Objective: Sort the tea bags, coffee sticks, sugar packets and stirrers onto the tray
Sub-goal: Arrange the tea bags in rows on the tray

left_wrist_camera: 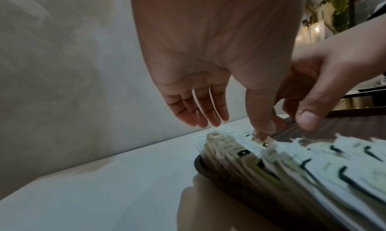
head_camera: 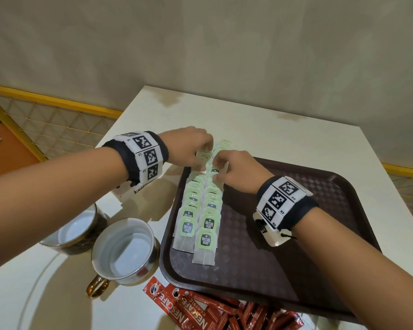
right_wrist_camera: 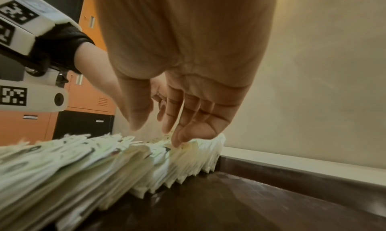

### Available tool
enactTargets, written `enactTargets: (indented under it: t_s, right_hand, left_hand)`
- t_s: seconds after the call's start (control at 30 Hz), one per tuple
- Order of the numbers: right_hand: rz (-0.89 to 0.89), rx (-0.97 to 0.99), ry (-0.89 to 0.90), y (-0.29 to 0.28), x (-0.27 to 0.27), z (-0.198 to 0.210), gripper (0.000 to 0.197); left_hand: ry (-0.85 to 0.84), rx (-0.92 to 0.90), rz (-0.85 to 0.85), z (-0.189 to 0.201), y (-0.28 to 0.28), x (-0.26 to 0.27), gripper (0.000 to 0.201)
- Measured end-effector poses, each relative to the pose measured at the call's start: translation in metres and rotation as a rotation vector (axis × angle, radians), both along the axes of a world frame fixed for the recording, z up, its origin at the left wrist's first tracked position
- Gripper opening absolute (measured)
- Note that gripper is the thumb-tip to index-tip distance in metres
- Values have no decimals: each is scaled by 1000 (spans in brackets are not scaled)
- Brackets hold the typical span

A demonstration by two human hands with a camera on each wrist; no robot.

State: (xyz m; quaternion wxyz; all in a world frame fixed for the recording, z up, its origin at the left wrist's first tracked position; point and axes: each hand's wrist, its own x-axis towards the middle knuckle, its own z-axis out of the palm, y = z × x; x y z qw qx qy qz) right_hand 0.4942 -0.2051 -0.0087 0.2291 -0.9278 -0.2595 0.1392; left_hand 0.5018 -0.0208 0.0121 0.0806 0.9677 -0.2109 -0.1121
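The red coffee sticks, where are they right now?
In the head view the red coffee sticks lie on the white table, just off the tray's near edge, right of the nearer cup.

We note tea bags (head_camera: 196, 217) overlapped in two rows along the brown tray's (head_camera: 296, 258) left side; red coffee sticks (head_camera: 215, 310), apparently loose, lie just off its near edge.

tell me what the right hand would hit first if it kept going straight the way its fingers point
Most likely the tea bags: the right hand points down at the far end of the rows on the tray, fingertips already at their tops. The tray floor lies beneath.
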Motion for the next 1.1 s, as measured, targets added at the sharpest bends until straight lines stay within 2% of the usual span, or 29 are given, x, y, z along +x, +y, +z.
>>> enactTargets:
  t_s: [0.2,0.4,0.73,0.9,1.0,1.1]
  right_hand:
    - [59,-81,55,2,-3,4,46]
    - [87,-152,69,5,-6,3,55]
    - [42,-63,59,6,-5,0,42]
    - [16,-40,41,4,-8,2,40]
    - [-104,42,8,-7,-14,6,31]
    - [-132,43,73,-16,-28,4,29]
  left_hand:
    - [159,66,-55,-5,-3,-11,65]
    - [206,126,-41,-9,-7,-8,64]
    - [194,130,-35,-13,-13,-2,48]
    - [197,82,-19,-10,-12,-8,52]
    - [155,15,-7,-3,-4,-14,58]
    - [114,51,-51,6,-2,-24,59]
